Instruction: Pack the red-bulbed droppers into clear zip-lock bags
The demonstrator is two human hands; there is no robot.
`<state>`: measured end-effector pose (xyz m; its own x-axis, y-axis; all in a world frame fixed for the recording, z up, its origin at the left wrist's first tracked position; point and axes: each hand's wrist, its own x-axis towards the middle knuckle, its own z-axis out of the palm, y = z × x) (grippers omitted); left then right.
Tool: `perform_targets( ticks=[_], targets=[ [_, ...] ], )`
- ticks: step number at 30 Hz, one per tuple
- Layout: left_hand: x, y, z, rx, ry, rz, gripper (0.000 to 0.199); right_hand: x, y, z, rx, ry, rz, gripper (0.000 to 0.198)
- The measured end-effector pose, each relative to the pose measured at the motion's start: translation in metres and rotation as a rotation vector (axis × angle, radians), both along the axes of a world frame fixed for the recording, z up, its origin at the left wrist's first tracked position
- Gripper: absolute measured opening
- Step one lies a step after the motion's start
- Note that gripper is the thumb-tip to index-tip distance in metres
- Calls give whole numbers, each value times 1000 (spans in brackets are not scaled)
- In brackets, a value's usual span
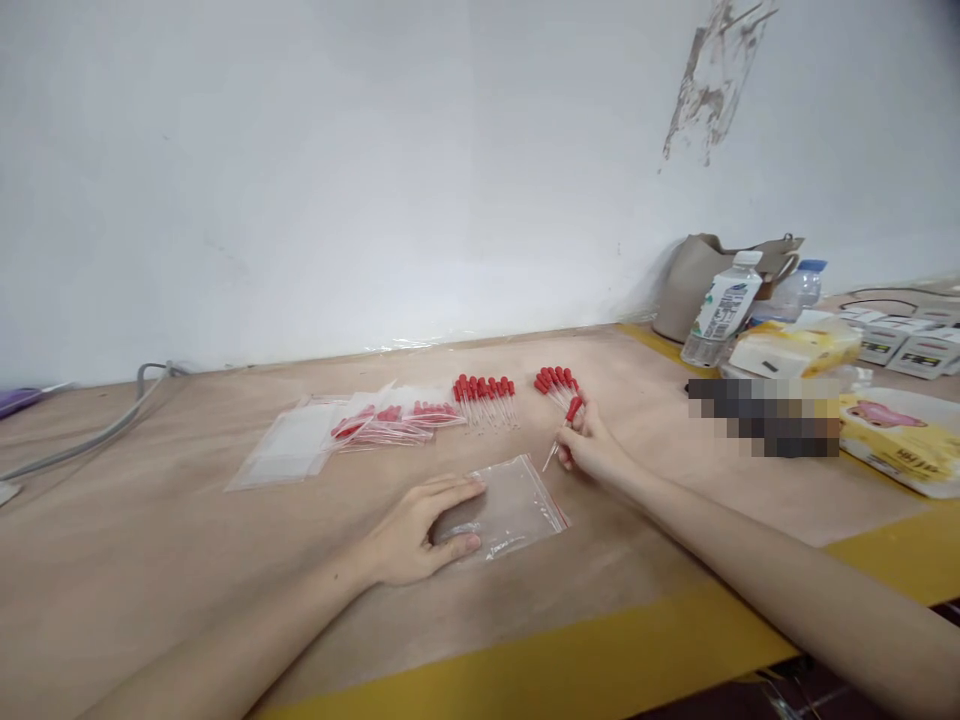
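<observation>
My left hand lies on the left end of a clear zip bag, its thumb and fingers spread apart. The bag is flat on the table, with its red-lined zip edge towards the right. Between the fingers and thumb of my right hand is a dropper with a red rubber bulb, its thin clear tip slanting down to the left near the bag's zip edge. Just behind that hand lies a small bunch of droppers. A wider row of droppers lies to its left.
Filled zip bags of red-bulbed droppers lie left of the row, beside a stack of flat bags. On the right stand a water bottle, a beige bag, tissue packs and small boxes. A grey cable crosses the left side.
</observation>
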<state>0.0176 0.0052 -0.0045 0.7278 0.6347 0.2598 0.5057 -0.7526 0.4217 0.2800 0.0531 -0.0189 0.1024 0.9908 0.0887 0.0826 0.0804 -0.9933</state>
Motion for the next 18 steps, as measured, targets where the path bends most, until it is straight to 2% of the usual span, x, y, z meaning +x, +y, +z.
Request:
perform_targets(
  ticks=[3, 6, 10, 13, 15, 18],
  targets=[
    [-1, -1, -1, -13, 5, 19, 52, -4, -5, -4, -28, 76, 45, 80],
    [-1, -2, 0, -19, 16, 30, 54, -6, -10, -5, -37, 133, 69, 70],
    [-1, -4, 4, -46, 67, 27, 47, -6, -19, -2, -91, 274, 140, 46],
    [-1, -4, 5, -49, 75, 20, 51, 0, -21, 2, -189, 358, 220, 25],
    [-1, -4, 4, -45, 74, 24, 55, 6, -18, 3, -225, 358, 291, 20],
    [-2, -3, 4, -40, 78, 23, 56, 18, -12, 3, -220, 249, 438, 24]
  ],
)
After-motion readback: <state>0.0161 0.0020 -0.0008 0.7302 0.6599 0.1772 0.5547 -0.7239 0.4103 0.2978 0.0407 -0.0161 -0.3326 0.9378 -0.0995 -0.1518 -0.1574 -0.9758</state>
